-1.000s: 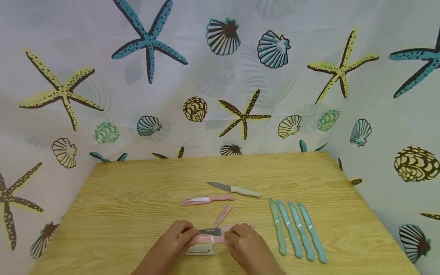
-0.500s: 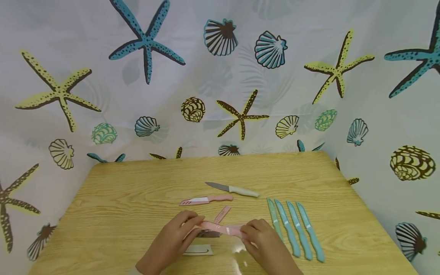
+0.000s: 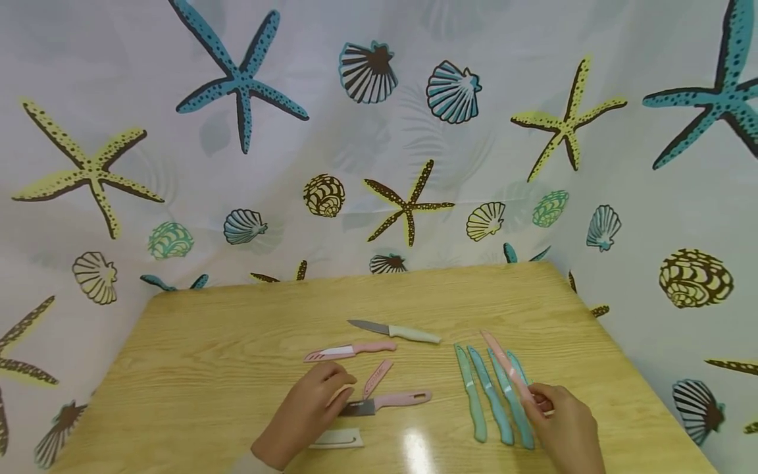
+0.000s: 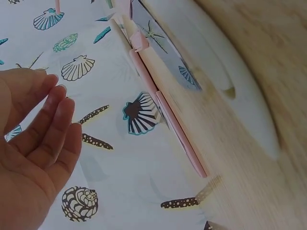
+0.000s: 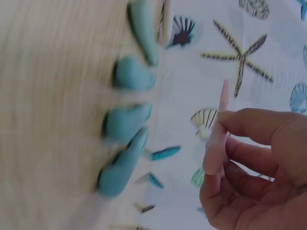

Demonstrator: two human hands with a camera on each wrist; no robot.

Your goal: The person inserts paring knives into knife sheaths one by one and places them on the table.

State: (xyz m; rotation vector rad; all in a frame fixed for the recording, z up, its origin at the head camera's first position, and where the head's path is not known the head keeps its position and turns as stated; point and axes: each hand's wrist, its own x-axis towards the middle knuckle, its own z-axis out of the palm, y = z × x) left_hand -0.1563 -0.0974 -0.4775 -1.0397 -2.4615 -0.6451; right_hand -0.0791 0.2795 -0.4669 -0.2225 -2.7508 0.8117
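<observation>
Pink knife point(image 3: 506, 366) and right hand point(image 3: 565, 421) have swung out to your right; half a second ago both your hands had it between them, and your left hand point(image 3: 314, 408) has let go. Nearest you, just right of your left wrist, lies a white piece point(image 3: 337, 439). Your left hand is empty, its fingers loosely bent above the table point(image 3: 237, 342). Your right thumb and fingers pinch the knife by its handle, tip pointing away from you and a little left. Its blade end hangs over the three blue knives point(image 3: 493, 398), the outermost partly hidden by the knife and your hand. A green knife point(image 3: 472, 395) lies beside them, on the side toward your left hand. Between your hands is a dark-bladed knife point(image 3: 403, 399), its blade at your left fingertips; you can't tell whether they touch. Just beyond your left fingers is a pink sheath point(image 3: 378, 380), then a sheathed knife point(image 3: 374, 347), then a white-handled knife point(image 3: 414, 334). Past both hands, a patterned cloth point(image 3: 284, 178) hangs behind the table.
</observation>
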